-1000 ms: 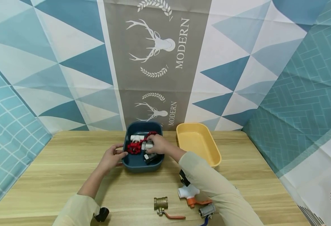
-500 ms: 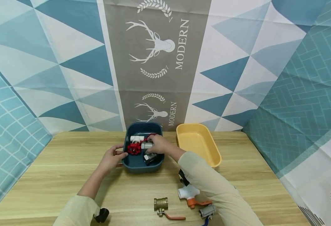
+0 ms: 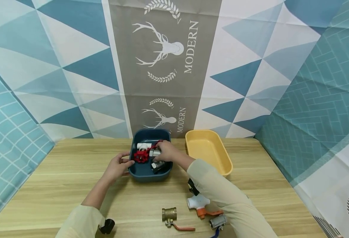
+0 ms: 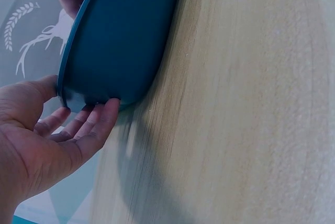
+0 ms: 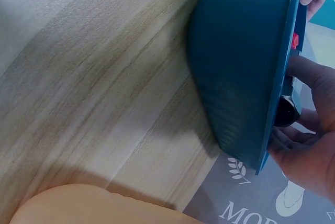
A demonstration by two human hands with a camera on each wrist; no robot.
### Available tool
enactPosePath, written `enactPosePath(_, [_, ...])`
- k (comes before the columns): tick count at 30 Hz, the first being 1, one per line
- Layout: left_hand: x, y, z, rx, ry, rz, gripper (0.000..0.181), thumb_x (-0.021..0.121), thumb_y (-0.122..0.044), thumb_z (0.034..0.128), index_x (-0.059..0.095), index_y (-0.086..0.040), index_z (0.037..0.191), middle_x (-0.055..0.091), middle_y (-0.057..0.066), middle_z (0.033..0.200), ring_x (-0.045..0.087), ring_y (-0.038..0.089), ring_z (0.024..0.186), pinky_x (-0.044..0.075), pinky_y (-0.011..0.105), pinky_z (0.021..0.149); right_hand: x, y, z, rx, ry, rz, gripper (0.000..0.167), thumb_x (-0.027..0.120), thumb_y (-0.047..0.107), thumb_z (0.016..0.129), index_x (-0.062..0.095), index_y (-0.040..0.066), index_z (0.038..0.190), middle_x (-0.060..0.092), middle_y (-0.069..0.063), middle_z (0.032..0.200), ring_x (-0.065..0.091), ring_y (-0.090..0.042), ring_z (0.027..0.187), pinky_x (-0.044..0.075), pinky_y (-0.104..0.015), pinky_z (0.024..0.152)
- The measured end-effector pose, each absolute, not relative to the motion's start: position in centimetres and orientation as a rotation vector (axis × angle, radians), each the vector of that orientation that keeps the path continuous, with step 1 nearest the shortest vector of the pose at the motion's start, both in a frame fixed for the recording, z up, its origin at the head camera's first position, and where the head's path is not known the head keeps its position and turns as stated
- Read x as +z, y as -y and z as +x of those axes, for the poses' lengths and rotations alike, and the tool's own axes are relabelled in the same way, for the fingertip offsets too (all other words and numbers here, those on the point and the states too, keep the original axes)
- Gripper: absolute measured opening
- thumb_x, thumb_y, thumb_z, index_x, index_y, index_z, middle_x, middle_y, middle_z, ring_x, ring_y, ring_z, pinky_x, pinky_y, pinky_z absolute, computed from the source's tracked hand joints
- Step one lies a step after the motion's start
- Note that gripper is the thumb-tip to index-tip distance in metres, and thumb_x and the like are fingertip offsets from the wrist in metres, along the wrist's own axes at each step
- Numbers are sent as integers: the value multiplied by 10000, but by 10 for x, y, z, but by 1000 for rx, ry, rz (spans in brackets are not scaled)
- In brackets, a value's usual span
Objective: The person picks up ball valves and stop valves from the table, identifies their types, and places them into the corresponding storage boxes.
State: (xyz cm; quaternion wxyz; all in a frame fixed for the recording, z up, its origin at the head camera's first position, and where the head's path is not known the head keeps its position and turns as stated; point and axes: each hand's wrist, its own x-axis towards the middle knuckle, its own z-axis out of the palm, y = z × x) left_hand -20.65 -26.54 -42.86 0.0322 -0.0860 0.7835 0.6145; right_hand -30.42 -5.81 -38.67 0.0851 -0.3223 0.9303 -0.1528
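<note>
In the head view a dark blue bin (image 3: 150,178) holds several plumbing parts. My left hand (image 3: 116,167) grips its left rim, thumb on the rim and fingers against the outer wall (image 4: 120,41). My right hand (image 3: 169,152) reaches into the bin, thumb and fingers about a fitting with a silver hexagonal end (image 3: 154,153). A rounded black end (image 5: 287,111) shows between its fingers in the right wrist view. Nearer the front of the bin lies a black fitting (image 3: 157,167) with a silver end. A red handwheel valve (image 3: 141,156) and a white fitting (image 3: 144,145) lie at left.
A yellow bin (image 3: 207,145) stands to the right. On the front of the table lie a brass ball valve (image 3: 169,215), a white valve with an orange handle (image 3: 198,201) and a grey valve with a blue handle (image 3: 218,221). A patterned cloth backs the table.
</note>
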Motion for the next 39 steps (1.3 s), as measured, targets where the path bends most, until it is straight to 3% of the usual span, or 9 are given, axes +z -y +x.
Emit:
enactPosePath(26, [-428, 264, -209, 1849, -2446, -236, 557, 554, -146, 942, 305, 9, 1414, 468, 335, 1300, 634, 292, 1011, 581, 418, 739, -374, 38, -293, -611, -2810, -969, 422, 674, 413, 835, 639, 142, 1157, 576, -64, 1080, 495, -127, 855, 449, -216, 729])
enactPosePath(33, [-421, 262, -207, 1798, -2524, -263, 616, 562, -255, 942, 294, 24, 1421, 430, 321, 1348, 565, 364, 1135, 582, 318, 753, -371, 27, -288, -718, -2779, -967, 387, 656, 378, 856, 645, 116, 1141, 594, -96, 1067, 495, -128, 833, 438, -198, 677])
enactPosePath(39, [-408, 265, -201, 1721, -2670, -279, 614, 541, -328, 946, 324, 8, 1411, 412, 281, 1393, 457, 378, 1257, 539, 313, 880, -367, 18, -283, -765, -2808, -1019, 361, 666, 362, 850, 661, 110, 1107, 613, -59, 1027, 521, -122, 866, 455, -192, 716])
